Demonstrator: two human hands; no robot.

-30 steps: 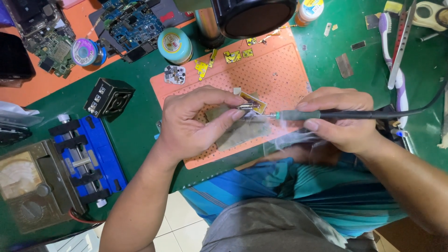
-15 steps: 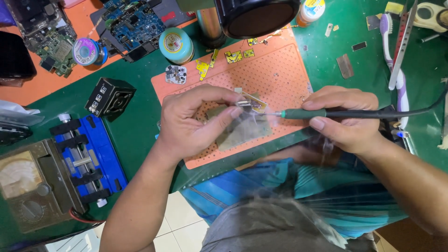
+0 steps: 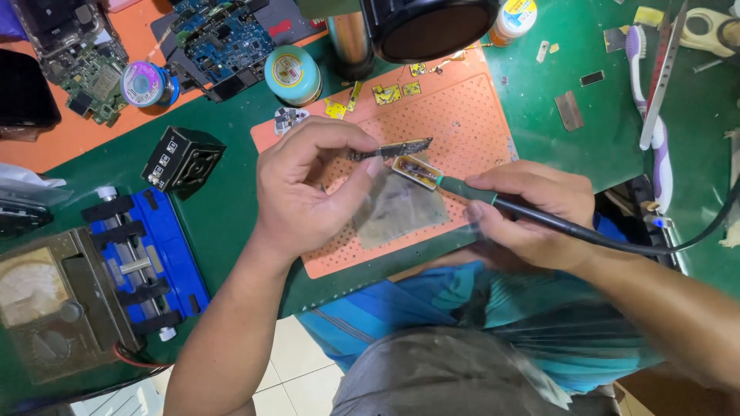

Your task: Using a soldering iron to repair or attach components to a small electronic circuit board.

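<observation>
- Pinched tight in the left hand (image 3: pixel 308 192), between thumb and fingers: a thin dark tool (image 3: pixel 389 149), tweezers by the look, with its point reaching out to the right over the mat.
- Closed around the green grip of a soldering iron (image 3: pixel 462 190), pen-style: the right hand (image 3: pixel 532 212), with the black cord trailing off to the right.
- At the iron's tip, just below the thin tool's point: a small gold-edged part (image 3: pixel 416 171), tilted, touching or very nearly touching the tip; cannot tell whether lifted or lying flat.
- Under all of it, an orange mat (image 3: pixel 470 115) with a dotted surface, and a greyish clear patch (image 3: pixel 405 212) just beneath the part.
- Looks like heat-and-hold work on that 1 part: iron applied from the right, thin tool steadying from the left.
- Calls next for a light, steady touch with both hands close together, tip square on the part's edge, no sideways push that could flick it off the mat.
- Further out on the green table: a round teal tin (image 3: pixel 293 75) and blue circuit boards (image 3: pixel 223 35) at the top, a black cube (image 3: pixel 183 158) to the left.
- At the left edge, a blue clamp holder (image 3: pixel 146 270) beside an old dial meter (image 3: pixel 46 316).
- Far right, well apart from the work: a toothbrush (image 3: pixel 644 69).
</observation>
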